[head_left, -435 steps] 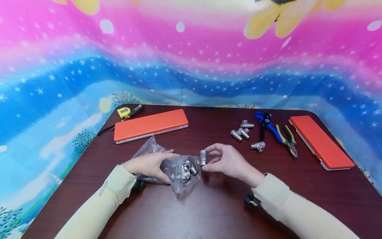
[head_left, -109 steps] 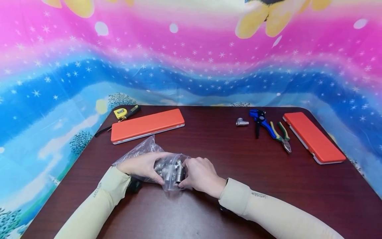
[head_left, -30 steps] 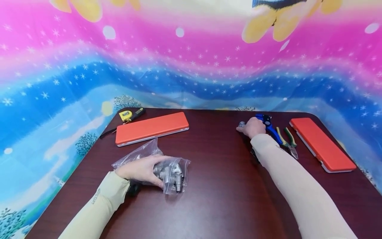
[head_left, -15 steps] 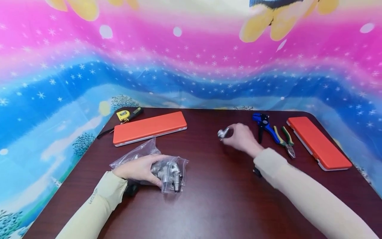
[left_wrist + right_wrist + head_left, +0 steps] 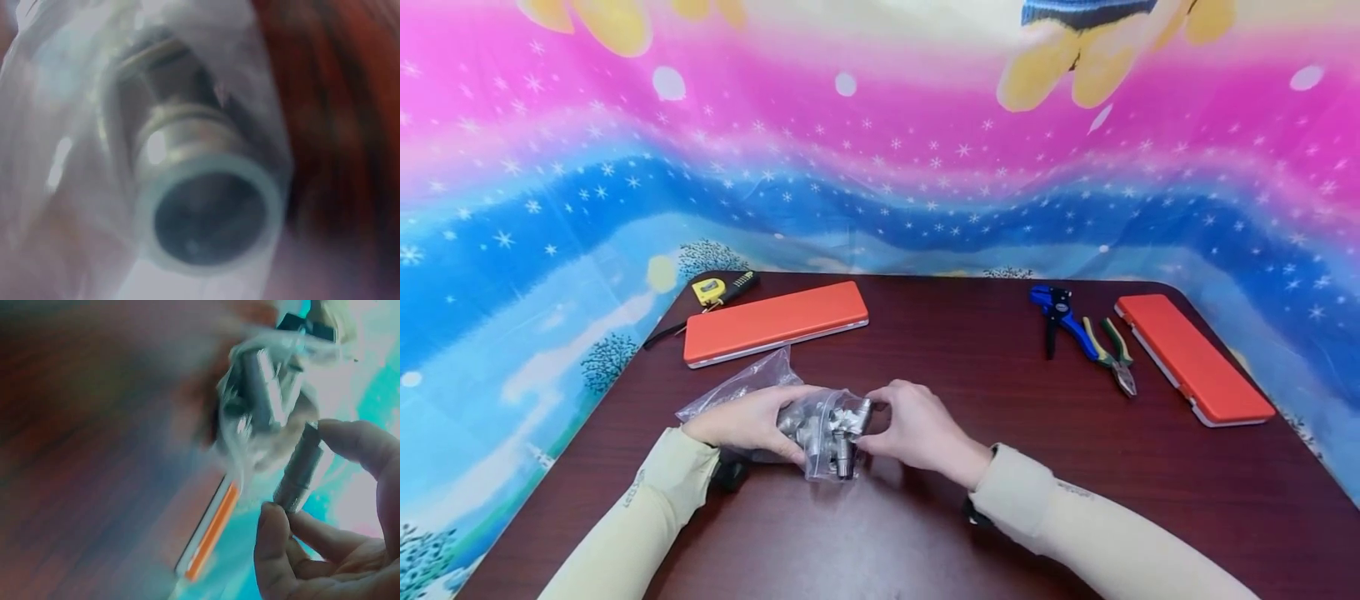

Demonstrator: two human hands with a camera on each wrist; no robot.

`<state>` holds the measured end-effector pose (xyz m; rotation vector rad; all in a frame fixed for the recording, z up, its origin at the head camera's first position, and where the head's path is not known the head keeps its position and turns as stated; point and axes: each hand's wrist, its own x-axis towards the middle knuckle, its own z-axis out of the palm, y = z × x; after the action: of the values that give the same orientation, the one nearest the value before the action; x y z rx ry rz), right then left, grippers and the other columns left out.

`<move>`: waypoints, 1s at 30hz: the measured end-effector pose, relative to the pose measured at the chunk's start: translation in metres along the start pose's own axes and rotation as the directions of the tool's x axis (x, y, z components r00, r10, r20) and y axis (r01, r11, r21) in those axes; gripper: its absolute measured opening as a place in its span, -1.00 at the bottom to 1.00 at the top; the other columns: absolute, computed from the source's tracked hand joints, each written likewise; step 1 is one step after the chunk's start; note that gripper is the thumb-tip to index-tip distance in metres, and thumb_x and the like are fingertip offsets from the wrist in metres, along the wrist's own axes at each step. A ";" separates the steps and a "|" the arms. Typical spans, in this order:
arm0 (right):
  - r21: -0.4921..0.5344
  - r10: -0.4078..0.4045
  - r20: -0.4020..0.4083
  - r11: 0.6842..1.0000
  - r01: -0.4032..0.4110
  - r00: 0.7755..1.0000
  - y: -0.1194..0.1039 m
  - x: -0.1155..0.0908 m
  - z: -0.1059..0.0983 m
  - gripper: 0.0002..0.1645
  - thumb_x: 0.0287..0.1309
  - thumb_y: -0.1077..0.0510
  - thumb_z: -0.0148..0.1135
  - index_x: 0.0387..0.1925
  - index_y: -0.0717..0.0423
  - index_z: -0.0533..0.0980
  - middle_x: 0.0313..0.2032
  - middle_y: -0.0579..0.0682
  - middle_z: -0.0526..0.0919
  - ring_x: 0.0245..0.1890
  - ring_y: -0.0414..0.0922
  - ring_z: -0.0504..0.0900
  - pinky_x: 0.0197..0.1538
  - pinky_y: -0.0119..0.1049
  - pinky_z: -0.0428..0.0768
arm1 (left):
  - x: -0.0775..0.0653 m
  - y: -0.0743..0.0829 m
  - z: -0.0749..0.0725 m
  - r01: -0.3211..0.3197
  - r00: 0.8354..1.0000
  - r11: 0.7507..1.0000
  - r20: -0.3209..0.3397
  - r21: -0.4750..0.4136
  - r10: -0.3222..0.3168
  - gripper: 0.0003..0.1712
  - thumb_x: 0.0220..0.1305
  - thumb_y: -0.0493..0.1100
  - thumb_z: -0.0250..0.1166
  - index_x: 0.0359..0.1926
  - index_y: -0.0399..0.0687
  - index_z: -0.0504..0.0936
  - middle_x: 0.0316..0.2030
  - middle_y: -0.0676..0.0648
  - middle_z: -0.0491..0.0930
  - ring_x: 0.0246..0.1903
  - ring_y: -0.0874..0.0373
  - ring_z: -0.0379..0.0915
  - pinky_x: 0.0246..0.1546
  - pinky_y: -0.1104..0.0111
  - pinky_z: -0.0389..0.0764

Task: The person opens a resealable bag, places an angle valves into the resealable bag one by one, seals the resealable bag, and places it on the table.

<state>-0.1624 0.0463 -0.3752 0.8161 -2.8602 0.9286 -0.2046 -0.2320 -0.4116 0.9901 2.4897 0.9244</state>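
Observation:
A clear zip bag [image 5: 762, 377] lies at the front middle of the table with several shiny metal pipe fittings [image 5: 842, 454] inside, near its mouth. My left hand [image 5: 758, 423] grips the bag from the left, thumb in front. At the mouth's right side, my right hand [image 5: 917, 427] pinches one more metal fitting [image 5: 301, 469] between thumb and fingers. The right wrist view shows this fitting held close to the bag. In the left wrist view, a blurred round fitting end [image 5: 209, 156] shows through or beside the plastic.
Behind the bag lies an orange case [image 5: 775, 321], with a yellow tape measure [image 5: 708, 290] and a black-handled tool [image 5: 737, 287] beyond. Rightward are a blue wire stripper [image 5: 1063, 317], pliers [image 5: 1116, 358] and a second orange case [image 5: 1195, 358]. A printed cloth [image 5: 880, 167] surrounds the table.
Several fittings lay by the wire stripper earlier; none lies there now. My right hand took the last one and brought it left to the bag's mouth. My left hand stayed on the bag.

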 end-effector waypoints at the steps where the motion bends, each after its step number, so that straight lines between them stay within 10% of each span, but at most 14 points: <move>1: 0.014 -0.001 0.000 1.000 0.001 1.000 -0.004 0.003 0.004 -0.36 -0.13 -0.05 0.60 -0.01 0.18 0.66 -0.25 -0.03 0.67 -0.28 -0.12 0.61 -0.20 -0.24 0.54 | 0.000 0.000 0.000 0.010 1.000 1.000 0.001 -0.008 -0.009 0.07 -0.11 0.28 0.57 0.43 0.20 0.33 0.18 0.17 0.47 0.07 0.20 0.42 0.10 0.18 0.47; 15: 0.090 -0.025 -0.087 0.995 0.033 0.996 -0.012 -0.011 0.006 -0.86 0.10 0.05 0.47 -0.34 0.01 0.76 -0.53 -0.30 0.66 -0.57 -0.39 0.51 -0.40 -0.39 0.50 | -0.001 -0.002 -0.002 0.044 0.999 0.998 0.019 -0.046 -0.043 0.07 -0.14 0.27 0.59 0.42 0.29 0.32 0.21 0.21 0.43 0.14 0.23 0.39 0.16 0.12 0.43; 23: 0.292 0.020 0.036 0.956 -0.030 0.999 -0.038 -0.032 0.017 -0.75 0.16 0.00 0.42 -0.24 0.08 0.76 -0.75 -0.29 0.56 -0.73 -0.35 0.53 -0.46 -0.44 0.50 | -0.002 0.013 -0.033 0.013 0.992 1.000 0.124 0.009 -0.014 0.05 0.04 0.22 0.51 0.49 0.09 0.25 0.31 0.03 0.39 0.20 0.08 0.36 0.13 0.06 0.46; 30: 0.309 0.058 0.079 0.948 -0.080 0.995 -0.046 -0.030 0.034 -0.84 0.16 0.00 0.42 -0.40 -0.02 0.76 -0.83 -0.32 0.52 -0.81 -0.35 0.54 -0.33 -0.46 0.57 | 0.048 0.039 -0.066 0.006 0.981 0.980 0.190 0.199 -0.045 -0.46 0.47 0.09 0.14 0.31 -0.08 0.51 0.20 -0.04 0.55 0.15 0.13 0.49 0.20 0.14 0.44</move>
<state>-0.1098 0.0103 -0.3836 0.7850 -2.8564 1.4162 -0.2518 -0.2068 -0.3390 1.0512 2.4552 0.5494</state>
